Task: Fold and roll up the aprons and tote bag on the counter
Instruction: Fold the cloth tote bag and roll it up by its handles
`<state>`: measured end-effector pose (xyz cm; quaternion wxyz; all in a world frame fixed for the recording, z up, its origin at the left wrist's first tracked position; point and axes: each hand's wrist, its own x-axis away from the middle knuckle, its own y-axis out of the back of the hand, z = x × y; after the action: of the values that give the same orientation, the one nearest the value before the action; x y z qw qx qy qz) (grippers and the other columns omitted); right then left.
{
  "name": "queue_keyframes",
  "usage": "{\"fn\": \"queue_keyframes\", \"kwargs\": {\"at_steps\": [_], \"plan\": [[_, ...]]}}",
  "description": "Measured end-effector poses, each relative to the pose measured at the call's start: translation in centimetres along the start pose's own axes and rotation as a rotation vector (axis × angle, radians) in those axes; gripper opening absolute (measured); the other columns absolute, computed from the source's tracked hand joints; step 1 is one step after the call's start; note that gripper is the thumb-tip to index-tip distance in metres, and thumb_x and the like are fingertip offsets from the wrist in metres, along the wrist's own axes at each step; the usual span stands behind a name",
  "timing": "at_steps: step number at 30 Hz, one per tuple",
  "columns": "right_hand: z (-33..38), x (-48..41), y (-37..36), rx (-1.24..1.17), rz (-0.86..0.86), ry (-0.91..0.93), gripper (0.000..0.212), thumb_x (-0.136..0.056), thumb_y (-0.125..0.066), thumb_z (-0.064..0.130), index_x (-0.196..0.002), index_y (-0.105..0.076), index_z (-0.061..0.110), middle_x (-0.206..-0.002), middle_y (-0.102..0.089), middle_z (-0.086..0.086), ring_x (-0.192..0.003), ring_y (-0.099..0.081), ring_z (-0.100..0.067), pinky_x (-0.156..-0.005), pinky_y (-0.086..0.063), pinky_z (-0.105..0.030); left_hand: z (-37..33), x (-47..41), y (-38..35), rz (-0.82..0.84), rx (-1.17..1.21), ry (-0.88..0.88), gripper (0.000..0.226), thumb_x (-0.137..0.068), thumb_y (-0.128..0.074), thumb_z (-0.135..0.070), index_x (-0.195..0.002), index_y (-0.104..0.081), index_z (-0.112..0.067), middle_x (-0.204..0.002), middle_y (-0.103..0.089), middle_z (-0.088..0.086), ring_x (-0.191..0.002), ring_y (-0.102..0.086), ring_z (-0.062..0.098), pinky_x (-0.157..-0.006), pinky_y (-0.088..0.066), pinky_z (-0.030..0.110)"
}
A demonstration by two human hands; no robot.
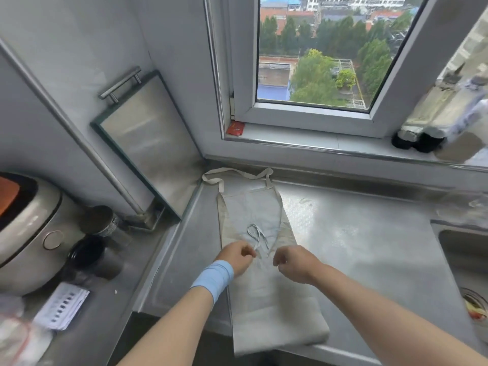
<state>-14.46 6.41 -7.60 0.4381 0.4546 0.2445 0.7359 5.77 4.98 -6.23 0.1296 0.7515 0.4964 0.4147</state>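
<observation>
Head view: left hand [239, 256], blue wrap [214, 280] on its wrist, knuckles up, fingers curled, thumb and forefinger pinching the near end of the thin tie strings [257, 233]. Right hand [295, 262] just beside it with a small gap between them, fingers also curled in. Fingertips are hidden under the palm, so cannot tell if it grips a string or nothing.

Both hands hover low over the middle of the apron [264, 286]. The apron lies flat and lengthwise on the steel counter [356, 233], folded narrow. Its bottom hem is toward the person and hangs slightly past the counter edge. The strings loop loosely on the cloth just ahead of the hands. The neck strap [237, 175] is at the far end, beyond the hands, against the back ledge.

Left of the hands and beyond: a steel tray [150, 143] with a handle, leaning on the wall. Further left, a rice cooker [26, 233] and dark jars [100, 220]. Far right, a sink [464, 249]. Ahead and above, a window [311, 48], with a red packet [235, 128] on the sill.
</observation>
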Motion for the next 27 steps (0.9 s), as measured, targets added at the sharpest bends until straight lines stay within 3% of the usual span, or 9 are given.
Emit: {"fn": "queue_keyframes", "kwargs": {"at_steps": [3,8,10,13,15,17,19,22,27], "plan": [[-0.1,2.7,-2.4,0.145,0.104,0.077,0.029,-0.081,-0.054,0.042,-0.106,-0.065,0.031,-0.105,-0.065,0.009,-0.101,-0.061,-0.016,-0.076,-0.044,-0.025,-0.4,3.1,-3.2,0.219,-0.164,-0.101,0.012,-0.074,-0.066,-0.036,-0.084,-0.067,-0.03,-0.088,-0.066,-0.013,-0.088,-0.063,0.011,-0.079,-0.05,0.022],[-1.6,6.3,-5.7,0.303,0.127,0.222,0.076,-0.072,-0.054,0.066,-0.139,-0.037,0.037,-0.133,-0.038,0.003,-0.125,-0.039,-0.022,-0.1,-0.041,-0.039,2.3,6.6,-8.5,0.377,-0.753,-0.277,0.084,-0.053,-0.071,-0.071,-0.119,-0.051,-0.024,-0.136,-0.034,0.0,-0.128,-0.028,0.023,-0.106,-0.035,0.043],[-2.4,7.4,-6.2,0.351,0.113,0.271,0.099,-0.068,-0.054,0.073,-0.152,-0.014,0.037,-0.15,-0.027,0.001,-0.137,-0.027,-0.022,-0.112,-0.029,-0.039,3.3,7.2,-9.7,0.311,-0.917,-0.344,0.093,-0.053,-0.076,-0.065,-0.129,-0.041,-0.023,-0.141,-0.026,0.004,-0.13,-0.024,0.029,-0.108,-0.029,0.045],[-3.7,8.9,-7.6,0.445,0.167,0.281,0.12,-0.061,-0.054,0.078,-0.153,0.01,0.037,-0.164,0.003,0.004,-0.15,-0.001,-0.017,-0.122,-0.01,-0.041,4.0,7.7,-10.5,0.218,-0.984,-0.406,0.081,-0.062,-0.08,-0.031,-0.13,-0.036,-0.024,-0.135,-0.028,0.006,-0.124,-0.03,0.03,-0.102,-0.036,0.041],[-4.0,9.3,-8.4,0.477,0.151,0.249,0.111,-0.067,-0.056,0.072,-0.155,-0.001,0.032,-0.164,0.005,0.003,-0.15,0.0,-0.016,-0.122,-0.012,-0.041,4.1,7.8,-10.4,0.197,-0.878,-0.399,0.066,-0.069,-0.074,-0.02,-0.127,-0.042,-0.024,-0.134,-0.032,0.003,-0.123,-0.033,0.028,-0.101,-0.038,0.038],[-3.8,9.1,-8.3,0.428,0.085,0.218,0.074,-0.08,-0.06,0.055,-0.143,-0.037,0.024,-0.162,-0.016,0.0,-0.146,-0.024,-0.02,-0.114,-0.029,-0.037,3.7,7.9,-9.7,0.198,-0.714,-0.346,0.046,-0.079,-0.065,-0.02,-0.124,-0.053,-0.023,-0.133,-0.04,0.0,-0.124,-0.039,0.025,-0.103,-0.039,0.035],[-3.1,9.0,-7.7,0.407,0.045,0.244,0.034,-0.085,-0.061,0.041,-0.113,-0.061,0.021,-0.145,-0.045,0.004,-0.125,-0.051,-0.023,-0.092,-0.044,-0.032,3.2,8.0,-8.6,0.218,-0.606,-0.273,0.032,-0.086,-0.057,-0.018,-0.117,-0.065,-0.02,-0.13,-0.054,0.0,-0.118,-0.052,0.025,-0.102,-0.043,0.032],[-1.9,9.0,-6.6,0.458,0.043,0.209,0.021,-0.091,-0.055,0.038,-0.087,-0.062,0.019,-0.105,-0.065,0.001,-0.097,-0.062,-0.027,-0.072,-0.047,-0.032,2.5,8.3,-6.5,0.242,-0.507,-0.156,0.028,-0.092,-0.053,-0.022,-0.114,-0.069,-0.02,-0.119,-0.066,0.004,-0.107,-0.061,0.026,-0.093,-0.047,0.028],[1.3,9.1,-1.7,0.335,0.221,0.103,0.026,-0.087,-0.052,0.034,-0.067,-0.046,0.018,-0.069,-0.046,0.002,-0.07,-0.044,-0.023,-0.059,-0.033,-0.032,1.1,8.8,-2.5,0.397,-0.434,-0.101,0.029,-0.088,-0.06,-0.04,-0.109,-0.063,-0.02,-0.099,-0.06,0.0,-0.089,-0.056,0.021,-0.076,-0.043,0.026]]}}
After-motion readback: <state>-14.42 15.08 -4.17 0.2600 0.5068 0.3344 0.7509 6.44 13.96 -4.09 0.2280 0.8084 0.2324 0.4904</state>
